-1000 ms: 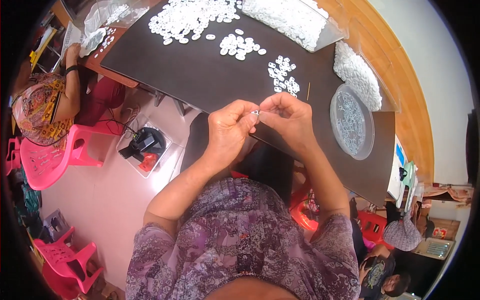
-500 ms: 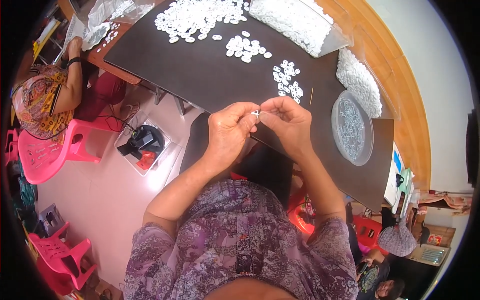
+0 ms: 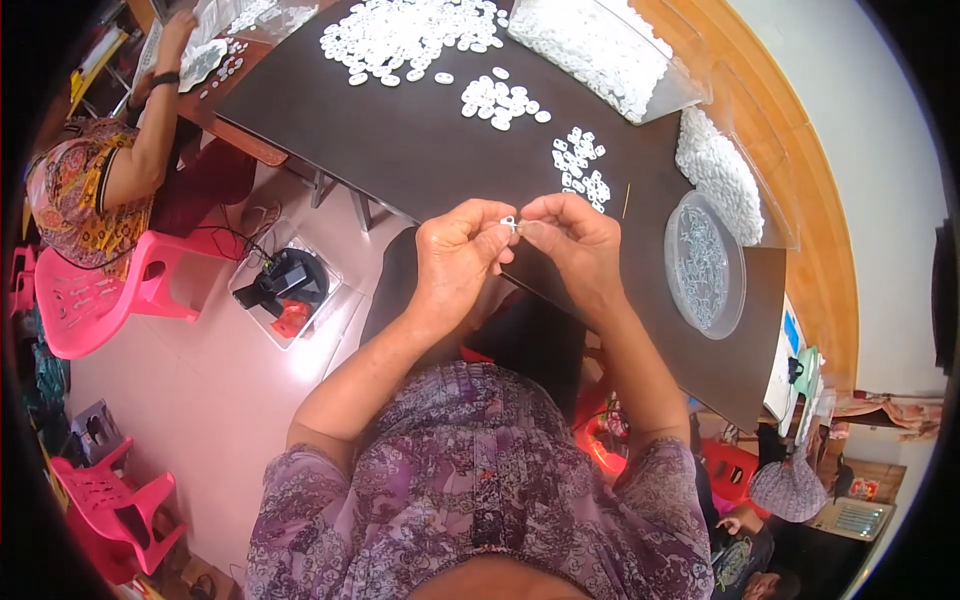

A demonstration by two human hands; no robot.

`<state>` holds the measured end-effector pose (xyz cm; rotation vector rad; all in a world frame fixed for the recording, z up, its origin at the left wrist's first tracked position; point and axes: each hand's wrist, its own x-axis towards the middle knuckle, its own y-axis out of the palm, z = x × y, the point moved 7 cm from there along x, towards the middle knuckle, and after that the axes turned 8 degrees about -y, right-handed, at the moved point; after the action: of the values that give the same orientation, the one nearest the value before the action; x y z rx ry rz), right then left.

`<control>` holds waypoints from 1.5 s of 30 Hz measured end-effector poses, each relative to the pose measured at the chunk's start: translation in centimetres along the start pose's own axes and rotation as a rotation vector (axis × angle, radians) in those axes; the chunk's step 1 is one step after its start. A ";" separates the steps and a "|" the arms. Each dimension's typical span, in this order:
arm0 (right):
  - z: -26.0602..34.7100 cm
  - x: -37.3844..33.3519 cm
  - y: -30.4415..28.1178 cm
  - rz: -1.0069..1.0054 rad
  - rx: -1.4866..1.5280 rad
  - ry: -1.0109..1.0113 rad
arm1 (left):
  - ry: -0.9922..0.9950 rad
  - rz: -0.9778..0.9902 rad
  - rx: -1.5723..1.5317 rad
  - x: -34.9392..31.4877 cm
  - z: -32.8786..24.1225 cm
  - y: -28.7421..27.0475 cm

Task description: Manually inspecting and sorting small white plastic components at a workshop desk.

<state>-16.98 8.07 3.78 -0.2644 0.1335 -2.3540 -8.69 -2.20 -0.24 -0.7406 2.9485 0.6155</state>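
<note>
Just off the table's near edge, my two hands meet at the fingertips. My left hand [image 3: 455, 260] is closed, pinching a small white plastic piece [image 3: 509, 222] between thumb and forefinger. My right hand [image 3: 582, 248] is closed too, thumb and forefinger pressed together against the piece's right side; what they grip is too small to make out. Beyond my fingers, small white pieces with holes [image 3: 580, 160] lie in a loose cluster. A round clear dish [image 3: 738, 300] of small metal parts [image 3: 702, 265] stands right of my right hand.
On the dark table [image 3: 400, 150] lie a small group [image 3: 500, 100] and a big heap [image 3: 400, 40] of white oval pieces. Clear bins hold white parts [image 3: 590, 50] at the back. A thin stick [image 3: 627, 200] lies near the dish. A person [image 3: 100, 180] sits at left by pink chairs [image 3: 85, 310].
The white piece shows slightly more above my left fingertips, which stay pinched with my right ones. The person at left has raised an arm. The view has shifted a little.
</note>
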 end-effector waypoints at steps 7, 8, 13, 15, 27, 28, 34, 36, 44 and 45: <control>0.3 0.4 0.1 -0.003 -0.293 -0.183 | 0.000 0.017 -0.035 0.1 0.0 0.4; 0.0 0.4 0.3 -0.038 -0.271 -0.214 | 0.002 0.016 -0.034 0.1 0.0 0.4; 0.3 0.8 1.0 0.001 -0.374 -0.294 | -0.001 -0.025 0.045 0.1 0.0 0.3; 0.9 1.1 0.8 0.004 -0.378 -0.287 | 0.015 -0.034 0.010 0.4 -0.1 0.3; -2.1 12.4 -4.7 -0.075 -1.109 -0.441 | 0.004 -0.008 -0.130 2.6 0.7 -0.1; -2.6 13.0 -4.6 -0.047 -1.144 -0.426 | 0.010 -0.007 -0.134 2.6 0.7 -0.2; -3.2 13.7 -4.4 -0.009 -1.180 -0.405 | 0.008 -0.011 -0.126 2.6 0.7 -0.2; -2.9 13.3 -4.5 -0.012 -1.138 -0.395 | 0.007 -0.013 -0.116 2.6 0.7 -0.2; 1.3 7.4 -2.7 0.048 -0.789 -0.363 | -0.031 -0.027 -0.205 2.7 0.6 -0.7; 1.7 6.5 -2.6 0.043 -0.784 -0.352 | -0.036 -0.038 -0.219 2.6 0.2 -0.7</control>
<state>-22.88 5.30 6.90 -1.0256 0.8760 -2.0681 -10.70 -3.85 -1.00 -0.7898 2.8575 0.9487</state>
